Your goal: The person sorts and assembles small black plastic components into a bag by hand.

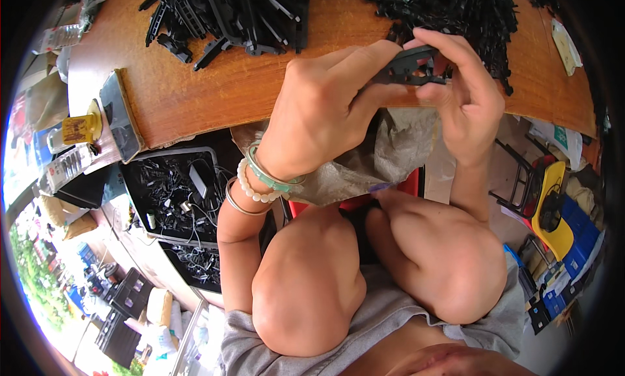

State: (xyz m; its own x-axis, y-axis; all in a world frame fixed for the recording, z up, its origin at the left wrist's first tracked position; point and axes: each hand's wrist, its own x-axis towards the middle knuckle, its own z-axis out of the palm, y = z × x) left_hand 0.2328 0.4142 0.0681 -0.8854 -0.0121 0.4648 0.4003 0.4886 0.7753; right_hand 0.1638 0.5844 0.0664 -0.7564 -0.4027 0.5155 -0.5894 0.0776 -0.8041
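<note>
Black plastic part (411, 67) pinched in both grips, left hand (319, 112) and right hand (465, 93); I judge mid-assembly, big piles (456, 11) left on worktop (215, 83).

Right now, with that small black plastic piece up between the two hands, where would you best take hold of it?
By its two ends, as the hands do now: the black plastic piece lies lengthwise, so the left hand pinches its left end and the right hand curls over its right end from above. The middle looks thin and open, probably poorer to grip.
</note>
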